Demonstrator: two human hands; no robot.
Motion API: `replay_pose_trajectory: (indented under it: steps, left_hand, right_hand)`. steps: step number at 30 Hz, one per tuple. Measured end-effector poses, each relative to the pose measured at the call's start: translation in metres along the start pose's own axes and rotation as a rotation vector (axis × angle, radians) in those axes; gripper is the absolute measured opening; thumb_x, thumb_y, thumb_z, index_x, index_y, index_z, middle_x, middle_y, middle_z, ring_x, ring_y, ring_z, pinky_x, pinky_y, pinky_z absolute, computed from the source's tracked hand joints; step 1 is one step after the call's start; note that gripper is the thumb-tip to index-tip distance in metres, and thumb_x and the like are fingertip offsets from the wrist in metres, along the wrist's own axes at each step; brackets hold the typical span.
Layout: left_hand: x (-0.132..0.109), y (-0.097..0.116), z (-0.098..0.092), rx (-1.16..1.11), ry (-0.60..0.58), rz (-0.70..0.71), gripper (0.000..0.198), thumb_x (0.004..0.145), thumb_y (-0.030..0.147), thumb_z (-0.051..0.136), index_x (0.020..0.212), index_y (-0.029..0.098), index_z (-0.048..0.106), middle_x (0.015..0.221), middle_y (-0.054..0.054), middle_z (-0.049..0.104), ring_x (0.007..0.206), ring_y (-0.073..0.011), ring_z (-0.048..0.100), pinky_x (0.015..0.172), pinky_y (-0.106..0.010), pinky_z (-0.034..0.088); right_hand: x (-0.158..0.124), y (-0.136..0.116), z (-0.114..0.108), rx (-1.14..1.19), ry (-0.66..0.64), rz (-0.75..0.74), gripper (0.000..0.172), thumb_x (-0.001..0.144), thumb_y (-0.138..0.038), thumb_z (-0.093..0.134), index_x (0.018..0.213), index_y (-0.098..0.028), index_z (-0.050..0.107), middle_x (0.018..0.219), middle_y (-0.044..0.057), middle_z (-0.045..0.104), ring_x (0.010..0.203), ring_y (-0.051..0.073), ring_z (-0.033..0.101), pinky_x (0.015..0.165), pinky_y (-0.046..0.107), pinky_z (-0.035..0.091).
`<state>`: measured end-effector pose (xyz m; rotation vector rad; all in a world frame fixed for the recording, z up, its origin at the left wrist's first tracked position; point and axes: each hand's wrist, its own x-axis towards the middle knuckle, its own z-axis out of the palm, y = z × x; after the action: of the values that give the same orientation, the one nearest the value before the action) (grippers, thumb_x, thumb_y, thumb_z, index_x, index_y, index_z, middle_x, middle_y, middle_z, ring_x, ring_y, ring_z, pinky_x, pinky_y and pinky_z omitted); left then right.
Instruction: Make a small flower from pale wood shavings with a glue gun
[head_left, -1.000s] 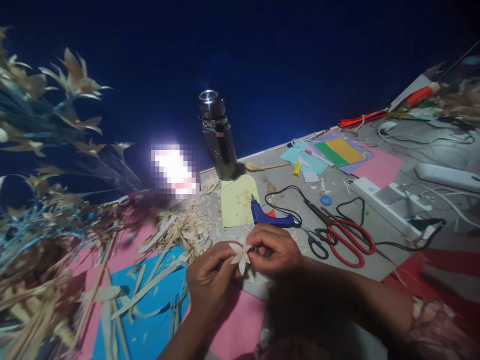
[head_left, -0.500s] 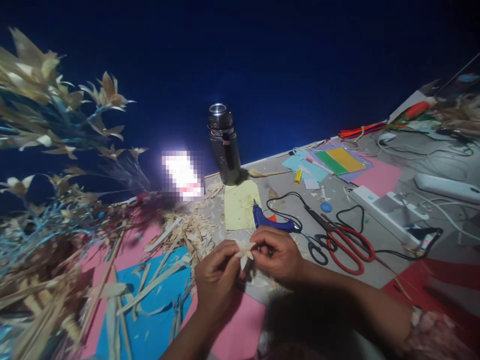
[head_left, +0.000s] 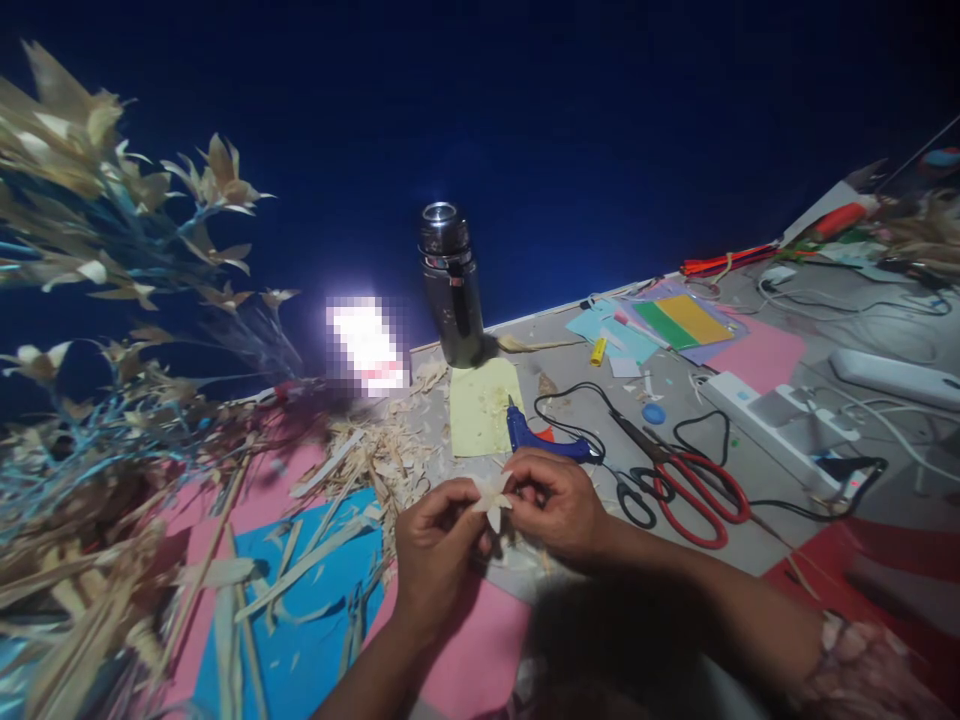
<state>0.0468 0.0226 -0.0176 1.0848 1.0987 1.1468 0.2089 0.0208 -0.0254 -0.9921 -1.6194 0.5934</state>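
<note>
A small pale star-shaped flower (head_left: pixel 493 497) made of dry leaf strips sits between both my hands. My left hand (head_left: pixel 439 548) pinches it from below and the left, fingers closed on it. From the right, my right hand (head_left: pixel 556 505) pinches its petals with curled fingers. Both hands hover just above the table, over a pink sheet (head_left: pixel 480 660). A blue glue gun (head_left: pixel 541 440) lies right behind my right hand, its black cord looping away.
Red-handled scissors (head_left: pixel 694 485) and black-handled scissors (head_left: pixel 636 500) lie to the right. A steel flask (head_left: pixel 451 284) stands behind a yellow sheet (head_left: pixel 481 405). Leaf shavings (head_left: pixel 375 455), a blue sheet (head_left: pixel 300 620) and a bunch of dried-leaf flowers (head_left: pixel 90 330) fill the left. A power strip (head_left: pixel 780 420) and coloured papers (head_left: pixel 679 320) lie far right.
The view has shifted slightly, so things sit a little further right in the picture. Both hands stay pinched on the flower and have turned it slightly.
</note>
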Motion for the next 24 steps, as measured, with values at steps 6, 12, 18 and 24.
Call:
replay_pose_trajectory:
  steps: [6,12,18,24]
  left_hand:
    - [0.0,0.004,0.001,-0.014,-0.024,0.044,0.007,0.067,0.02,0.081,0.066,0.016,0.075,0.053,0.0,0.065,0.04,-0.0102,0.055,0.04,-0.02,0.045]
    - [0.003,0.004,0.001,0.033,-0.018,0.222,0.005,0.067,0.014,0.077,0.065,0.019,0.079,0.065,-0.003,0.073,0.049,-0.0138,0.062,0.041,-0.021,0.048]
    - [0.006,0.002,-0.006,0.195,-0.016,0.372,0.01,0.068,0.013,0.074,0.065,0.021,0.079,0.069,-0.005,0.078,0.063,-0.0203,0.072,0.06,-0.029,0.058]
    - [0.008,0.001,-0.009,0.216,-0.055,0.392,0.011,0.069,0.012,0.075,0.065,0.021,0.078,0.067,-0.005,0.076,0.063,-0.0195,0.07,0.059,-0.028,0.055]
  right_hand:
    - [0.001,-0.001,-0.001,-0.014,-0.009,-0.017,0.011,0.079,-0.009,0.062,0.073,-0.018,0.061,0.066,-0.001,0.058,0.052,0.009,0.046,0.048,0.02,0.038]
    - [0.0,0.002,-0.001,-0.012,0.01,-0.067,0.016,0.074,-0.003,0.058,0.074,-0.018,0.062,0.066,-0.001,0.059,0.051,0.009,0.047,0.048,0.019,0.038]
    - [-0.002,0.004,0.001,-0.018,-0.003,-0.061,0.015,0.075,-0.004,0.058,0.077,-0.019,0.062,0.069,0.0,0.061,0.052,0.01,0.048,0.048,0.02,0.039]
    - [-0.002,0.005,0.001,-0.019,-0.002,-0.099,0.016,0.076,-0.004,0.057,0.079,-0.019,0.062,0.067,0.0,0.061,0.052,0.011,0.049,0.049,0.021,0.041]
